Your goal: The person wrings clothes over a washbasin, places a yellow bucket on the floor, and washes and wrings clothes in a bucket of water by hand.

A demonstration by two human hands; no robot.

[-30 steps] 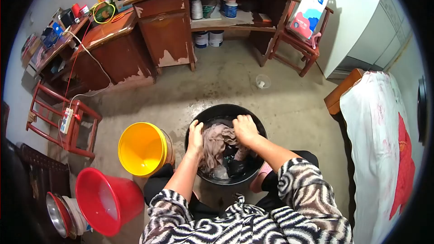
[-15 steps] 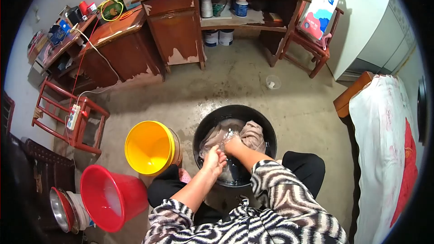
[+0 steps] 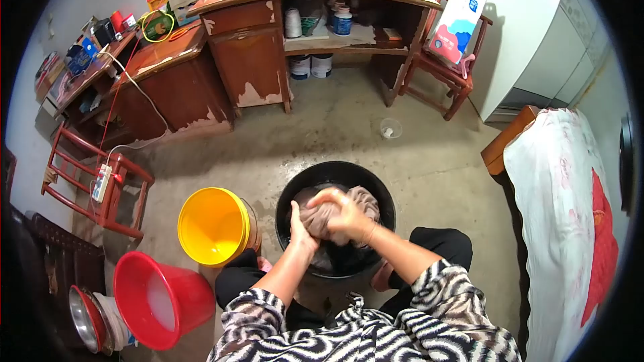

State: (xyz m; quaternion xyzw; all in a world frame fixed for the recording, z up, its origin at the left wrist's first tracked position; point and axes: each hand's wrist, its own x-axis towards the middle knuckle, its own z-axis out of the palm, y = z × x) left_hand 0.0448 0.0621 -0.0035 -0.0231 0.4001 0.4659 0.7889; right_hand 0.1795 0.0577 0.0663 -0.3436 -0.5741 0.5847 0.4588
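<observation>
1. Taupe cloth (image 3: 324, 217): bunched and folded inside the round black basin (image 3: 303, 184), mostly from the centre toward 2 o'clock. Clock positions below are read from the basin's centre, 12 at the top of the view.
2. Left hand (image 3: 301, 233): inside the rim at 8 o'clock, against the cloth's left side. Fingers extended and loosely cupped, not closed round it.
3. Right hand (image 3: 343, 218): near the basin's centre, over the cloth and touching it. Forefinger side reaches toward 10 o'clock; the remaining fingers are blurred, so cannot tell whether they grip.
4. Basin sits on the concrete floor (image 3: 443, 181), between the person's knees. Dark contents low in it, too indistinct to identify.
5. Yellow bucket (image 3: 210, 226): 9 o'clock, near the basin, tilted-looking in this wide view, mouth visible.
6. Red plastic bucket (image 3: 191, 295): 8 o'clock, farther out, pale patch inside. Metal bowl (image 3: 82, 320) just beyond it.
7. Clear plastic tub (image 3: 390, 128): on the floor at 1 o'clock, small white item within.
8. Worn wooden desk (image 3: 248, 60): 11 to 1 o'clock, well apart.
9. Bed with white floral sheet (image 3: 553, 214): 3 o'clock.
</observation>
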